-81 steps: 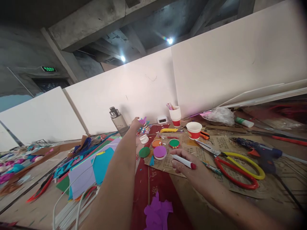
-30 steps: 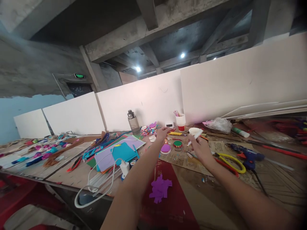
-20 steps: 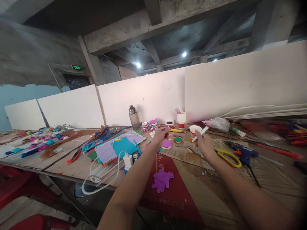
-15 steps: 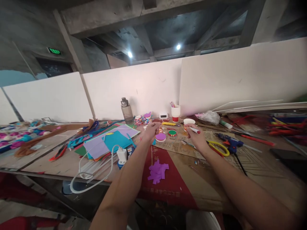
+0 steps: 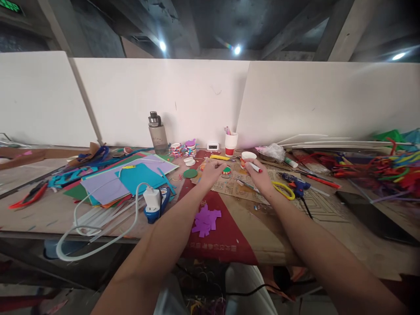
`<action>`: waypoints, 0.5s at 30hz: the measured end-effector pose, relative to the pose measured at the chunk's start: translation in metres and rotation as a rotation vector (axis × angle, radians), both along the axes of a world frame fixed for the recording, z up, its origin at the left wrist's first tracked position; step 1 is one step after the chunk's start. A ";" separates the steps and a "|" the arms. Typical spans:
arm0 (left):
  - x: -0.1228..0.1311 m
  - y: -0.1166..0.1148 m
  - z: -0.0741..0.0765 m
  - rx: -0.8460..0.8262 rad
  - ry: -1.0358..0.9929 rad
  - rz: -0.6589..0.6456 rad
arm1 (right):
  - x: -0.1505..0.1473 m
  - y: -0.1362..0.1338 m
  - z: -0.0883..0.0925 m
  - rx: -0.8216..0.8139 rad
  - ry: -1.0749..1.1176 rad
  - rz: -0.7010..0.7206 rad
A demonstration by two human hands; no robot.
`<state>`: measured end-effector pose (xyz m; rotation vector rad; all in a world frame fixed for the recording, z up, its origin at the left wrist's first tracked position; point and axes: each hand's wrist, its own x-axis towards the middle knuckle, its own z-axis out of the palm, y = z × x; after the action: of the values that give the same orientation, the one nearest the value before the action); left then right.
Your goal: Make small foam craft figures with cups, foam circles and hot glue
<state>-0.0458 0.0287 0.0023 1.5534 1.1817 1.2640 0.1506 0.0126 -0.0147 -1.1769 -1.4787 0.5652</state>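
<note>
My left hand [image 5: 211,169] hovers over the brown cardboard sheet [image 5: 234,189] with its fingers curled in; what they hold is hidden. Just right of it lies a green disc with a striped edge [image 5: 226,171]. My right hand [image 5: 261,178] is closed on a white marker with a red cap [image 5: 254,167], tip pointing right. A flat green circle [image 5: 190,173] lies to the left of my left hand. A red-and-white paper cup [image 5: 248,156] stands just behind the marker.
Coloured foam sheets [image 5: 131,180], a white charger [image 5: 152,199] with its cable, and purple paper scraps [image 5: 205,220] lie left and near. A water bottle [image 5: 157,133] and a pen cup [image 5: 230,144] stand at the back wall. Yellow-handled scissors [image 5: 285,190] and a glue gun [image 5: 295,183] lie right.
The view has tipped down and pulled back. Both hands drew in toward each other over the cardboard. The purple disc beside my left hand is no longer in sight.
</note>
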 end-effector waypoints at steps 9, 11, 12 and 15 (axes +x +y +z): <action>0.017 -0.019 0.004 -0.203 -0.239 -0.422 | -0.015 -0.013 0.005 0.431 -0.555 0.157; 0.019 -0.020 0.004 -0.157 -0.300 -0.447 | -0.020 -0.017 0.004 0.435 -0.600 0.192; 0.019 -0.020 0.004 -0.137 -0.316 -0.457 | -0.022 -0.018 0.003 0.426 -0.611 0.202; 0.017 -0.017 0.004 -0.111 -0.319 -0.475 | -0.025 -0.020 0.002 0.373 -0.624 0.221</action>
<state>-0.0284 0.0121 0.0062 1.3798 0.6204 1.0552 0.1260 -0.0077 -0.0131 -0.9339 -2.1532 0.0407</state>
